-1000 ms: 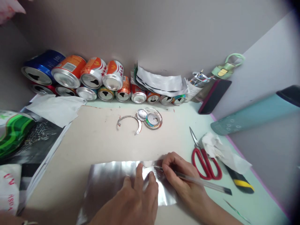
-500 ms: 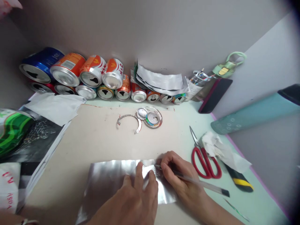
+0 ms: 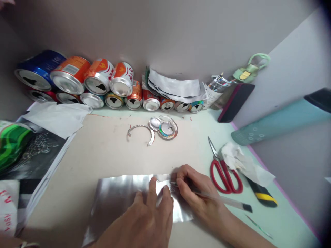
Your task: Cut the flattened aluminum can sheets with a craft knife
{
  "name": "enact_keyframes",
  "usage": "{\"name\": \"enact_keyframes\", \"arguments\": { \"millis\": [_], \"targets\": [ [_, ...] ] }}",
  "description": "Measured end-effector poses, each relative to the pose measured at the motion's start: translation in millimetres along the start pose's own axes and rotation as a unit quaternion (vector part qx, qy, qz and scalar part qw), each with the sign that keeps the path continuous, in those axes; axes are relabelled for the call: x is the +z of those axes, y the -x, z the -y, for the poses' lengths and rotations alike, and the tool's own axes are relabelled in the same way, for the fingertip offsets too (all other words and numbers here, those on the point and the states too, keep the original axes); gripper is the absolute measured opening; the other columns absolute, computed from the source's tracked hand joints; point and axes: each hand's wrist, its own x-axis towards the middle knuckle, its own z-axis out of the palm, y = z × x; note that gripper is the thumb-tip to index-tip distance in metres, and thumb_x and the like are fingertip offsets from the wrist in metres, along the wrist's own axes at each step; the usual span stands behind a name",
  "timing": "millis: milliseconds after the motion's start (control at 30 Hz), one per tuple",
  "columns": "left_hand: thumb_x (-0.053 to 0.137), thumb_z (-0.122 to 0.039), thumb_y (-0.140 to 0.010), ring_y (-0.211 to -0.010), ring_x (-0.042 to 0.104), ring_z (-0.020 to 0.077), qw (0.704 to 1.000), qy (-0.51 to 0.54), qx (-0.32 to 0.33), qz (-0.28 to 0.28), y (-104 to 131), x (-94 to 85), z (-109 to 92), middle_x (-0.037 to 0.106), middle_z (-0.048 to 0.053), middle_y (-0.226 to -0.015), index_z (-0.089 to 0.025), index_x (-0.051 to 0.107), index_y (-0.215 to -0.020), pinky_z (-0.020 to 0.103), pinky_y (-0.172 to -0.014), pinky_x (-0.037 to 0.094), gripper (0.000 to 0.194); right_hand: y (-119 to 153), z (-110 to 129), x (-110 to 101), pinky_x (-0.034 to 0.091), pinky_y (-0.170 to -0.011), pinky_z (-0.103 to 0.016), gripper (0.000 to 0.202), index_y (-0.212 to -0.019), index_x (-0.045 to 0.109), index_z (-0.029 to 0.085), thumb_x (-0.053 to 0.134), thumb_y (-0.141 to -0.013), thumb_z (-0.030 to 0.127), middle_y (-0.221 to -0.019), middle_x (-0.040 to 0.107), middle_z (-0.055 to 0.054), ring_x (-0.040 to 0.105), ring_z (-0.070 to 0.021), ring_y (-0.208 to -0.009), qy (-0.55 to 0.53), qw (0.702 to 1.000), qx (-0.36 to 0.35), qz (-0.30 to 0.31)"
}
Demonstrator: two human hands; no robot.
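Observation:
A shiny silver metal sheet (image 3: 116,193) lies flat on the board in front of me. My left hand (image 3: 148,213) presses on it with its fingers spread. My right hand (image 3: 199,193) is closed round a pen (image 3: 222,199) with a clear barrel and a dark end. The pen's tip touches the sheet near its upper right, just right of my left fingertips. Faint marks show on the metal there. Beyond the sheet lie cut can ends (image 3: 167,128) and a curved metal strip (image 3: 141,129).
Red-handled scissors (image 3: 224,175), crumpled tissue (image 3: 240,160) and a black-yellow tool handle (image 3: 265,198) lie at right. Cans (image 3: 121,81) are stacked along the wall, with curved metal sheets (image 3: 176,86) on top. A blue bottle (image 3: 279,119) leans at right; a green bottle (image 3: 14,143) lies left.
The whole view has shifted slightly. My left hand stays pressed on the sheet, and the pen in my right hand has barely moved, its tip still on the metal.

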Motion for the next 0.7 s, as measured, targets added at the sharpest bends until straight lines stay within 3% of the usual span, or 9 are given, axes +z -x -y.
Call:
{"name": "enact_keyframes", "arguments": {
  "millis": [333,700],
  "targets": [
    [0.043,-0.02,-0.101,-0.126,0.064,0.0305,1.0,0.013,0.004,0.006,1.0,-1.1,-0.9,0.065,0.01,-0.14,-0.017,0.065,-0.136,0.034,-0.07,0.053,0.042,1.2,-4.4,2.0,0.035,-0.058,-0.026,0.024,-0.082,0.051,0.022,0.052,-0.104,0.029,-0.076,0.054,0.002,0.044,-0.0133,-0.066,-0.03,0.999,0.012,0.001],
    [0.047,-0.018,-0.097,-0.126,0.063,0.0314,1.0,-0.011,-0.009,-0.001,2.9,-2.0,-1.4,0.065,0.009,-0.14,-0.019,0.065,-0.136,0.036,-0.078,0.055,0.043,-3.2,4.4,-1.3,0.034,-0.057,-0.026,0.025,-0.076,0.047,0.022,0.051,-0.1,0.025,-0.071,0.051,0.003,0.043,-0.0127,-0.064,0.005,1.0,-0.001,0.013]
  ]
}}
